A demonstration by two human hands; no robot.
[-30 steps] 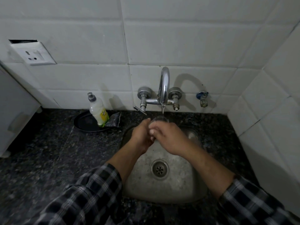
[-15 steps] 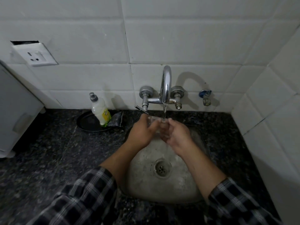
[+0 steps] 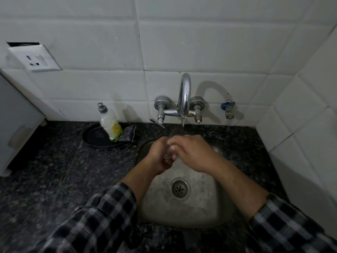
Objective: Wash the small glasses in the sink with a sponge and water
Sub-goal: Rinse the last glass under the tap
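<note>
Over the steel sink (image 3: pixel 200 207), past its drain (image 3: pixel 180 189), the two hands meet. The left hand (image 3: pixel 159 157) grips a small glass (image 3: pixel 168 153), fingers curled round it. The right hand (image 3: pixel 192 154) wraps over it from the other side, hiding most of it. At the sink's back the faucet (image 3: pixel 185 95) spout hangs just above them. Back-left of the sink on the counter (image 3: pixel 54 170), a dish soap bottle (image 3: pixel 110 125) stands on a black plate (image 3: pixel 94 137).

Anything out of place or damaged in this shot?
Yes: the wall socket at upper left looks skewed, with a dark open gap above its cover. The soap bottle leans tilted on the black dish.
</note>
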